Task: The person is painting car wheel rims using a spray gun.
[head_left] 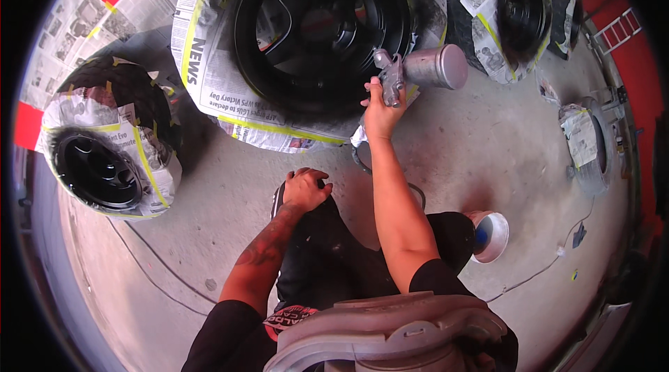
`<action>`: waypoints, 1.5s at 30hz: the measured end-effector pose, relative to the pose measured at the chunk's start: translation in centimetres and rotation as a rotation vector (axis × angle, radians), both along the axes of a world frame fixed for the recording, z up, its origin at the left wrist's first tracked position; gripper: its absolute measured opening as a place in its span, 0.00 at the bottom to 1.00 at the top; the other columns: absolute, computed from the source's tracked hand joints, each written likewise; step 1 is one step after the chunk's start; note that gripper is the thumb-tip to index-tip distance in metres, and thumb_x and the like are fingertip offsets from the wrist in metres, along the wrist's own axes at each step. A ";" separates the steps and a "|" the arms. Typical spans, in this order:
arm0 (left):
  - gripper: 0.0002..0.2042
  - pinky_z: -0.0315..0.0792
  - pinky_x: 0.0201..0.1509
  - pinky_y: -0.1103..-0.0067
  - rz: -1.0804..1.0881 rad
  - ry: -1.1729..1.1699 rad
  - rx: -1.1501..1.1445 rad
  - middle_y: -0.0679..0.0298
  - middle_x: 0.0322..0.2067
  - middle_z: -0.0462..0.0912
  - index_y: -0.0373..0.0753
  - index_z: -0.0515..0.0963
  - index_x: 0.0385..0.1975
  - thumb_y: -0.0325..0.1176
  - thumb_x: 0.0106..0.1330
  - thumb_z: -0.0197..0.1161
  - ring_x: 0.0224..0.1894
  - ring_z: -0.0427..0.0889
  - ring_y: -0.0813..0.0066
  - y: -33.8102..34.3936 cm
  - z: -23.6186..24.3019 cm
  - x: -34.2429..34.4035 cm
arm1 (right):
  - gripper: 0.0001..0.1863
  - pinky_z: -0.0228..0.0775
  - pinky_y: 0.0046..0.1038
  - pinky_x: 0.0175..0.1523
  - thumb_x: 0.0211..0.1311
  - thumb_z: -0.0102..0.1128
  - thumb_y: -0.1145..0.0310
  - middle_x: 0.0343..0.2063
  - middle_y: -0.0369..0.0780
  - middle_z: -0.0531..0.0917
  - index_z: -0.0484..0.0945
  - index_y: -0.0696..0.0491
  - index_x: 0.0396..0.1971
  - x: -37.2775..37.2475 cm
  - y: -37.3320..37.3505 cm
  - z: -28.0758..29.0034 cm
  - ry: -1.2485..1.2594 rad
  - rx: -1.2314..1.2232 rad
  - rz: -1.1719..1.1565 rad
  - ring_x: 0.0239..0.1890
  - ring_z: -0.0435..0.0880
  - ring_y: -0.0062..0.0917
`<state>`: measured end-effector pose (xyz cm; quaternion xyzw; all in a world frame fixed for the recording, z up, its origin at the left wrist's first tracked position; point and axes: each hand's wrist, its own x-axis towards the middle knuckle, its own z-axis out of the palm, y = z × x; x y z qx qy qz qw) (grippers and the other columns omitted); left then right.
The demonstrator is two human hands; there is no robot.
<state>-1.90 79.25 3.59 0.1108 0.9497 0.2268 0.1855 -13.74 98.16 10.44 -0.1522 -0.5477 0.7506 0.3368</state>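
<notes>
A silver spray gun [404,72] with a round metal cup is held upright in the right hand [382,111], its nozzle at the right edge of a black wheel [320,24]. The wheel stands far centre, its rim glossy black, the tyre masked with newspaper [209,72] and yellow tape. The left hand [305,189] rests closed on the knee, nearer and left of the gun.

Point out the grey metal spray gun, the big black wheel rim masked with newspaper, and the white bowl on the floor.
Grey metal spray gun [418,69], head view, on its cup.
Big black wheel rim [320,24], head view, on a spoke.
White bowl [496,236], head view, on its rim.
</notes>
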 end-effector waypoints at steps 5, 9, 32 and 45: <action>0.16 0.60 0.69 0.59 0.045 0.006 -0.012 0.67 0.50 0.83 0.48 0.85 0.43 0.47 0.58 0.64 0.61 0.74 0.67 -2.9 -0.2 -0.3 | 0.25 0.71 0.19 0.23 0.62 0.65 0.70 0.30 0.34 0.81 0.71 0.55 0.60 -1.9 -2.1 1.4 0.091 0.073 0.096 0.25 0.76 0.12; 0.16 0.62 0.67 0.64 0.056 0.022 -0.003 0.65 0.50 0.84 0.47 0.85 0.41 0.45 0.57 0.63 0.60 0.75 0.64 -4.8 -0.2 -0.1 | 0.23 0.75 0.20 0.20 0.63 0.62 0.74 0.35 0.39 0.82 0.70 0.58 0.57 -2.8 -1.3 -0.1 0.009 -0.085 -0.109 0.30 0.84 0.19; 0.15 0.63 0.66 0.64 0.088 0.002 0.010 0.66 0.51 0.83 0.49 0.86 0.42 0.47 0.60 0.62 0.60 0.75 0.64 -6.1 -1.1 0.8 | 0.25 0.75 0.28 0.49 0.58 0.65 0.77 0.43 0.48 0.84 0.74 0.59 0.57 -0.3 -4.3 3.8 0.313 0.502 0.262 0.43 0.86 0.34; 0.16 0.62 0.68 0.65 0.135 -0.017 0.022 0.66 0.52 0.83 0.50 0.86 0.43 0.49 0.60 0.62 0.60 0.75 0.64 -6.3 -1.3 0.5 | 0.24 0.73 0.20 0.23 0.64 0.61 0.73 0.34 0.38 0.82 0.68 0.57 0.59 1.1 1.2 4.5 -0.060 0.027 -0.187 0.30 0.83 0.18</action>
